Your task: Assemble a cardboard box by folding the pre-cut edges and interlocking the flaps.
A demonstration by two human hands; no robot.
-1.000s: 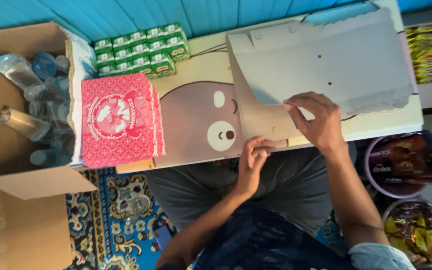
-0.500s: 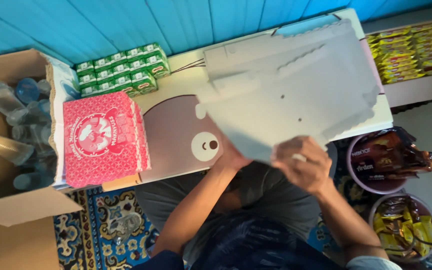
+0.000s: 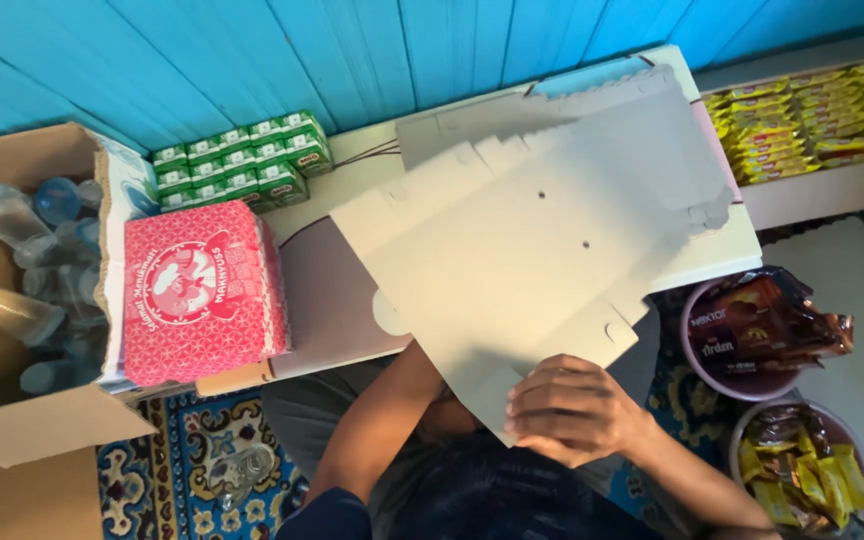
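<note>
I hold a large flat grey-white cardboard box blank (image 3: 532, 230), die-cut with tabs and small holes, tilted up over the low table (image 3: 332, 300). My right hand (image 3: 572, 410) grips its near corner, fingers curled over the edge. My left forearm (image 3: 382, 420) runs up under the sheet, which hides my left hand. Left of the blank, a folded pink-red patterned box (image 3: 200, 290) lies on the table.
Green drink cartons (image 3: 242, 165) are stacked at the table's back against the blue plank wall. An open cardboard box of plastic water cups (image 3: 12, 260) stands at left. Two basins of snack sachets (image 3: 762, 330) and a shelf of yellow packets (image 3: 812, 120) are at right.
The cardboard blank has been lifted off the table and brought toward me, now covering the bear picture. My right hand moved from its edge to its near corner; my left hand went under it.
</note>
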